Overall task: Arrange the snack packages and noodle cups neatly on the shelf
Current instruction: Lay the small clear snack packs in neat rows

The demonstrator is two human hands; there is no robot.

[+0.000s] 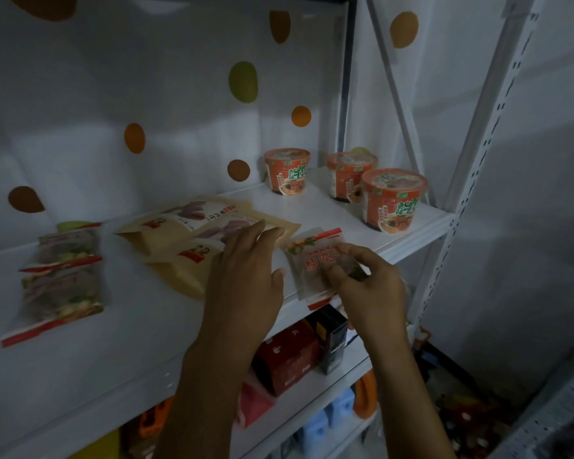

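Our right hand (368,283) pinches the packet (312,260), seemingly to straighten it; just left of that grip our flat, straight-fingered left hand (246,276) steadies the pouches (193,233).

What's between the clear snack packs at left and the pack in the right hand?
Head view: the overlapping tan pouches, left hand resting on them, lie between the clear snack packs and the small pack the right hand pinches.
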